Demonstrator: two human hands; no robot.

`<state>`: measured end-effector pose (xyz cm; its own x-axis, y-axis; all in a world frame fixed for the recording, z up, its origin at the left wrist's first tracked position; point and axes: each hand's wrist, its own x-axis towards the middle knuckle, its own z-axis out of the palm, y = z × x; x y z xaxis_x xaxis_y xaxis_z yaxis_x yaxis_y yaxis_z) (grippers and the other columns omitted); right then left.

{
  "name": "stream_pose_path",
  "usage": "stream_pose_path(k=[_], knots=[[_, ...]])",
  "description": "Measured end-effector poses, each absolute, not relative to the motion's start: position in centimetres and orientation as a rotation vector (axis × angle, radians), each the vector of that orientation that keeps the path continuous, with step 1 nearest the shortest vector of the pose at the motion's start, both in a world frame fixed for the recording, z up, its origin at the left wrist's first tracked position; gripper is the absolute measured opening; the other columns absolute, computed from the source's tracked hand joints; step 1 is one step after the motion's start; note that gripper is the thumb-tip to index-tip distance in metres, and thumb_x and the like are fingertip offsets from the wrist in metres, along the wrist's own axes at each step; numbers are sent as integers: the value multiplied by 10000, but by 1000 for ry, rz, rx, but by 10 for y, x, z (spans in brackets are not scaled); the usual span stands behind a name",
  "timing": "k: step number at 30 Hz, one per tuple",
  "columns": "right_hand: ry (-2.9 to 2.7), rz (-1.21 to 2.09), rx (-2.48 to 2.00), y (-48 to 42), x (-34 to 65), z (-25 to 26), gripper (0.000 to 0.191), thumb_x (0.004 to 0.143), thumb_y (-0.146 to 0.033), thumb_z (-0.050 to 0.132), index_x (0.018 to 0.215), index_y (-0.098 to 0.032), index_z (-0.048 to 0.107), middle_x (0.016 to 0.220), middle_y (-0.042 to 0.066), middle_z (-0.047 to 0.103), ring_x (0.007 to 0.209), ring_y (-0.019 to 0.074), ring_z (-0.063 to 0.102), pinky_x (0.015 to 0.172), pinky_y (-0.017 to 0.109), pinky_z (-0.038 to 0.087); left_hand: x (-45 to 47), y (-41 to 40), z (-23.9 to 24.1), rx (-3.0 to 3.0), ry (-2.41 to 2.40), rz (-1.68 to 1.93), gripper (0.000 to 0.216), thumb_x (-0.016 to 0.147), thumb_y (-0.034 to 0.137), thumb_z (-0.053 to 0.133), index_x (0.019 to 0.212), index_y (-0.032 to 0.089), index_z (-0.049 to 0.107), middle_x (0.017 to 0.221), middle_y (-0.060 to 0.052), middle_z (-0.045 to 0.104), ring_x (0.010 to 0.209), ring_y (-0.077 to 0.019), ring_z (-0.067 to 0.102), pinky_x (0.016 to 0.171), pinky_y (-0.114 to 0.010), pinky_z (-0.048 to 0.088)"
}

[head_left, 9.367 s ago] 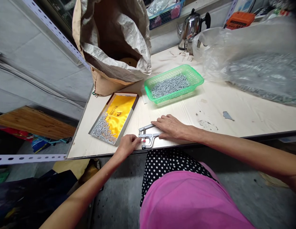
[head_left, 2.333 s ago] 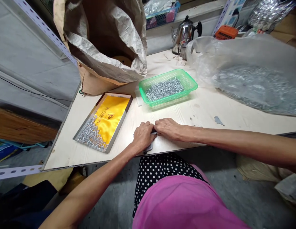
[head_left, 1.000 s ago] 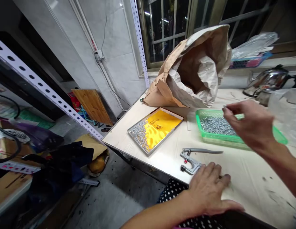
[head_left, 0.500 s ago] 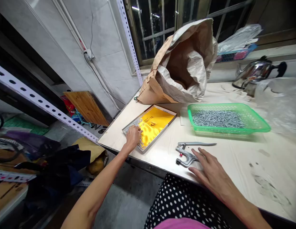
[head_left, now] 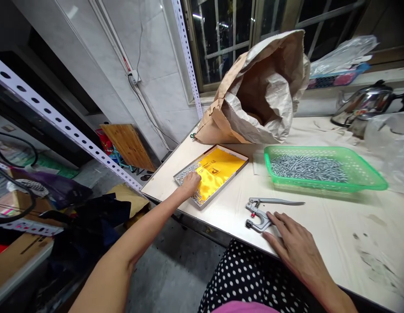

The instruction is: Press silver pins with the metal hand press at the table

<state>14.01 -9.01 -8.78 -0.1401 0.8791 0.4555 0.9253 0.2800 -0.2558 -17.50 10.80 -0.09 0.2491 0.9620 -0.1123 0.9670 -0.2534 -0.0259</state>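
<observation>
My left hand (head_left: 191, 183) is closed, its fingers down at the near left of a shallow tray (head_left: 230, 175). Small silver metal pieces (head_left: 186, 172) lie around the fingertips; whatever the fingers hold is hidden. A yellow sheet (head_left: 215, 169) with dark lettering covers much of the tray's bottom. My right hand (head_left: 295, 243) rests low at the table edge, thumb and forefinger on either side of the lower handle of grey snap pliers (head_left: 263, 219). The pliers lie flat on the table, and the palm hides most of that handle.
Behind the pliers, a green plastic basket (head_left: 368, 180) holds many silver metal pieces. An open brown paper sack (head_left: 221, 119) lies behind the tray. A metal kettle (head_left: 368, 102) and a clear plastic bag (head_left: 391, 143) are at the right. The table's front edge (head_left: 218, 230) runs beside my lap.
My right hand has lowered onto the pliers' lower handle, its fingers drawn closer together. My left hand stays in the tray, more tightly closed. The view has shifted slightly left.
</observation>
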Motion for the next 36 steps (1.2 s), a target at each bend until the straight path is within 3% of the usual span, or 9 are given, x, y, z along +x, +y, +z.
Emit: stream_pose_path(k=[6, 10, 14, 19, 23, 28, 36], knots=[[-2023, -91, -1651, -93, 139, -87, 494, 973, -466, 385, 1358, -182, 507, 1315, 139, 567, 1223, 306, 510, 956, 458, 440, -183, 102, 6, 2362, 1847, 38, 240, 834, 85, 476, 877, 115, 710, 1062, -157, 673, 1065, -271, 600, 896, -368, 469], [-2013, -120, -1611, -91, 141, -94, 493, 971, -465, 383, 1362, -191, 505, 1312, 130, 572, 1198, 308, 525, 945, 464, 443, -192, 108, 16, 2230, 1901, 282, 208, 834, 129, 526, 867, 167, 727, 928, -76, 725, 953, -212, 656, 866, -305, 484], [-1978, -99, -1595, -89, 140, -93, 497, 970, -447, 395, 1370, -170, 495, 1283, 153, 579, 1166, 318, 534, 936, 475, 445, -188, 100, 28, 2050, 1893, 463, 187, 845, 170, 538, 892, 153, 718, 748, -32, 712, 717, -154, 666, 698, -245, 516], [-1951, 32, -1698, -94, 138, -67, 388, 977, -300, 400, 1290, -150, 574, 1162, 158, 602, 1085, 296, 520, 898, 431, 439, -135, 50, 28, 1767, 1428, 581, 158, 830, 244, 606, 860, 116, 693, 725, -35, 691, 580, -93, 602, 577, -199, 495], [-2040, 89, -1864, -82, 147, -55, 310, 974, -233, 428, 1161, -187, 672, 1019, 119, 614, 972, 273, 481, 819, 382, 410, -90, 16, 21, 1541, 1296, 467, 96, 775, 221, 667, 761, 126, 675, 660, -19, 663, 520, -80, 564, 542, -208, 484], [-2094, 127, -1895, -78, 153, -48, 265, 973, -236, 462, 1093, -166, 687, 962, 107, 618, 930, 256, 461, 774, 359, 368, -56, 4, 4, 1392, 1279, 413, 94, 769, 187, 665, 699, 126, 647, 598, -2, 629, 485, -65, 524, 522, -197, 452], [-2081, 120, -1826, -78, 156, -53, 220, 981, -245, 464, 1011, -154, 662, 956, 99, 611, 904, 245, 468, 758, 357, 349, -42, 17, -16, 1665, 1354, 189, 255, 764, 346, 680, 597, 157, 637, 464, 22, 532, 436, -77, 428, 462, -209, 337]])
